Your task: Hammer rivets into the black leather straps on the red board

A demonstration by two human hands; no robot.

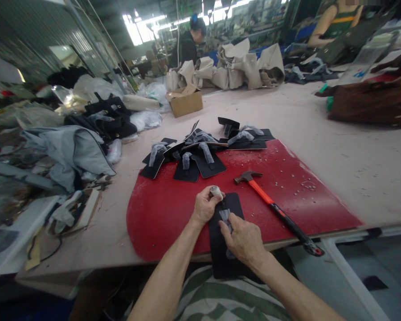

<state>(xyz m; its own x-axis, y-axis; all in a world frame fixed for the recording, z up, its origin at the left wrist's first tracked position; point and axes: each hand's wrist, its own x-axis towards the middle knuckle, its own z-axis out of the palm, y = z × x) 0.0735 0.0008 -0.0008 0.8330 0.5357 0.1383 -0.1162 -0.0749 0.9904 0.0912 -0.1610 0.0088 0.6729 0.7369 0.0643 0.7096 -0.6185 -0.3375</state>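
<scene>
A black flat piece [220, 249] with a grey strap [225, 216] lies on the red mat [160, 209] at the table's near edge. My left hand [205, 206] grips a small metal punch [216, 191] upright on the piece's top end. My right hand [242, 238] presses down on the strap and the piece, just below the punch. A hammer [274, 209] with an orange and black handle lies on the mat to the right of my hands, untouched.
A pile of black pieces with grey straps [200, 154] lies at the mat's far edge. Grey fabric and black bags [87, 133] crowd the left. A cardboard box [185, 101] and beige bags [234, 67] stand farther back, where other people work.
</scene>
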